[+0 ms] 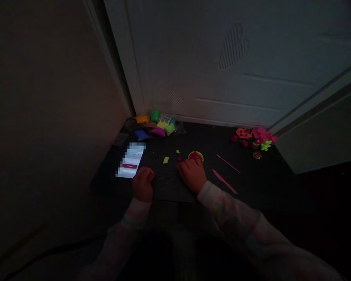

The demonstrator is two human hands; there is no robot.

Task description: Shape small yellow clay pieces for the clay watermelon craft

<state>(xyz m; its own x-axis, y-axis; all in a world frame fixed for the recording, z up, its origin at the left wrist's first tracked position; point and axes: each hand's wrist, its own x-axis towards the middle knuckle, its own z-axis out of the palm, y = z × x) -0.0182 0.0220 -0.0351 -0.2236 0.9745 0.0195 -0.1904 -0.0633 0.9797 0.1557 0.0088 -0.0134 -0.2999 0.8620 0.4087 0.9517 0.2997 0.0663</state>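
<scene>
My left hand (142, 184) is closed over the front of the dark table, its fingers curled in; anything inside is hidden. It is close to the lower right corner of a lit phone (132, 160). My right hand (193, 175) is bent down at the table, fingers together and fingertips out of sight. Just beyond it, partly covered, lies a round yellow clay disc (195, 155) topped with red pieces. Near its thumb side sits a small red clay ball (179, 159). A yellow clay lump (165, 160) and a green clay bit (178, 151) lie between the hands.
A pink clay knife (224, 181) and a thin pink stick (228, 163) lie to the right. Bags of coloured clay (158, 132) are at the back left. Pink flower-like clay pieces (261, 135) stand at the back right, against a white panel (210, 50).
</scene>
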